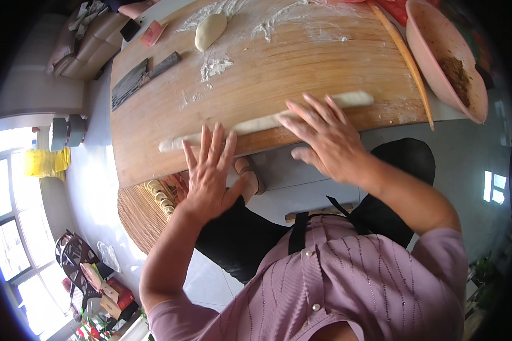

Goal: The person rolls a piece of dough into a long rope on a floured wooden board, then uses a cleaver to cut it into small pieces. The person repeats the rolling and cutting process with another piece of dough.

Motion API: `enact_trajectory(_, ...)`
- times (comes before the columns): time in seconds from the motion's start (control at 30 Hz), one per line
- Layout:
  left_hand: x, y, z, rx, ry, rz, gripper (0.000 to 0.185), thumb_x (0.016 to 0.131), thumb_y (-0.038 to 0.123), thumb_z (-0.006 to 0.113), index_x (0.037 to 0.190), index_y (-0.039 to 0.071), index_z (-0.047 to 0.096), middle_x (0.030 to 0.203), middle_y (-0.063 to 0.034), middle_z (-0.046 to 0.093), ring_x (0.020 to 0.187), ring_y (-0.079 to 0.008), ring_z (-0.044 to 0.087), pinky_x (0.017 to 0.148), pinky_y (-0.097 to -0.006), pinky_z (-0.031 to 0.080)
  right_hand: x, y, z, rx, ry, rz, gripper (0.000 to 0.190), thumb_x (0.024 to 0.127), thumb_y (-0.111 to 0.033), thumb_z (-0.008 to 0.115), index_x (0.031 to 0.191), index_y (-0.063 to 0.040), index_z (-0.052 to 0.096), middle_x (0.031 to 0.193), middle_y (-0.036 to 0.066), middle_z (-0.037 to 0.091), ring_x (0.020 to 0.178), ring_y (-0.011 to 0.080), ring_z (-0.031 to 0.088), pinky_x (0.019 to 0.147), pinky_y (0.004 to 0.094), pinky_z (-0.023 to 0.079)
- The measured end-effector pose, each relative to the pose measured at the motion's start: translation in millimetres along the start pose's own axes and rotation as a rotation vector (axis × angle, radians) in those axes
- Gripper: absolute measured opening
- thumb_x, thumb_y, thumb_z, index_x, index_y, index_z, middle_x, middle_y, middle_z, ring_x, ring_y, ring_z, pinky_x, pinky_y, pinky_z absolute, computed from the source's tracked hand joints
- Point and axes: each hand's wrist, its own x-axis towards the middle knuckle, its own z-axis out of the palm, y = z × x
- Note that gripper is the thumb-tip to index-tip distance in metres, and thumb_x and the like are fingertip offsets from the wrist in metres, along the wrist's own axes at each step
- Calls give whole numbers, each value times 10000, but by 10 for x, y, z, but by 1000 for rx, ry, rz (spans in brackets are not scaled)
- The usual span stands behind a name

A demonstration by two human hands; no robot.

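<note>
A long rope of dough (256, 124) lies along the near edge of a floured wooden board (153, 123). My left hand (211, 170) rests its spread fingertips on the rope near its left end. Fingers apart, my right hand (324, 134) lies over the rope nearer its right end; some blur shows there. Neither hand grips anything. An oval lump of dough (211, 32) sits at the far side of the board, with loose flour (214, 68) around it. A cleaver (132, 83) with a dark handle lies flat at the board's left.
At the right, a pink basin (435, 47) holds brown filling, beside a long tapered wooden stick (403, 55) on the board. A red packet (153, 33) and a dark phone-like object (130, 30) lie at the far left corner. Below the board's left edge, a round woven tray (138, 213) holds several dumplings (162, 198).
</note>
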Motion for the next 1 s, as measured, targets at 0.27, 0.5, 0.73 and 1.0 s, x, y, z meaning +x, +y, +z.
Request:
enact_trajectory(0.27,603,-823,79,75,112,-218,837,944,513,551,1583,65,248,1609,-238,283,1518,-421,184,1180,-669,17,966,619,46,-211,64,221,659,1036,-579,305,1519,-145,417,1597,97,365,1504,315,260,1253,504,109)
enact_trajectory(0.5,-135,-593,51,-13,99,-98,870,930,544,544,1581,50,242,1619,-257,237,1521,-441,151,1187,-650,-25,-36,455,-132,-34,44,96,583,1007,-419,514,1505,-128,428,1575,127,380,1479,350,284,1235,531,142)
enact_trajectory(0.73,6,-806,-23,1,95,-241,838,942,553,520,1597,114,235,1634,-250,202,1533,-413,130,1193,-628,-51,448,835,-40,-181,140,115,602,1032,-509,416,1505,-137,434,1544,121,425,1465,354,306,1225,535,166)
enact_trajectory(1.0,-68,-994,108,19,113,-316,846,928,602,516,1592,139,271,1648,-198,213,1542,-416,57,1174,-650,-82,267,844,-96,-127,117,107,561,1013,-389,507,1503,-126,437,1549,130,415,1465,359,304,1217,545,169)
